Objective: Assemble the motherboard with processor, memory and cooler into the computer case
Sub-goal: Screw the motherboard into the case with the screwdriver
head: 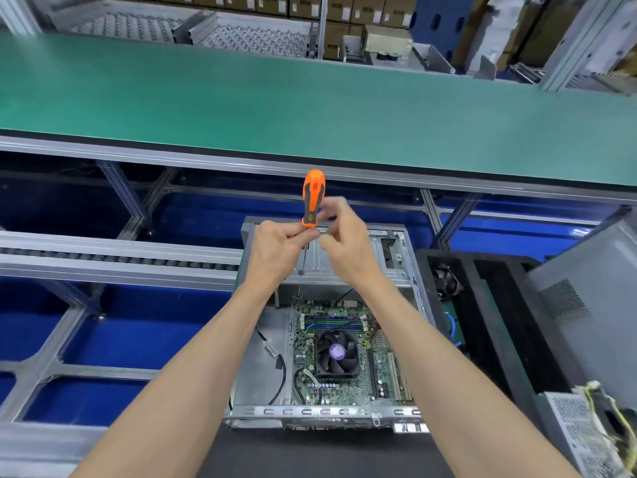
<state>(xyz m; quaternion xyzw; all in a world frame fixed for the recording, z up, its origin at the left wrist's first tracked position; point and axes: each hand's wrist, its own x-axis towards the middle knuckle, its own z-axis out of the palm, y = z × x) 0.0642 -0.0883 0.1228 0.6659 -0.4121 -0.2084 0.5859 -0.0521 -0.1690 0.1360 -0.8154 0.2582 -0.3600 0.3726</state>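
An open metal computer case (262, 370) lies flat in front of me. Inside it sits the green motherboard (348, 391) with a black cooler fan (336, 353) and blue memory slots (331, 324). Above the case's far end, my left hand (275, 248) grips an orange and grey screwdriver (313, 198) by the lower handle, its shaft pointing down. My right hand (344, 239) is blurred beside it, fingers pinched near the handle base; whether they hold anything small is unclear.
A green conveyor belt (310, 108) runs across behind the case. Black foam trays (499, 326) and a grey case panel (593, 305) stand at right, a power supply (586, 432) with wires at lower right. Roller rails (103, 257) lie at left.
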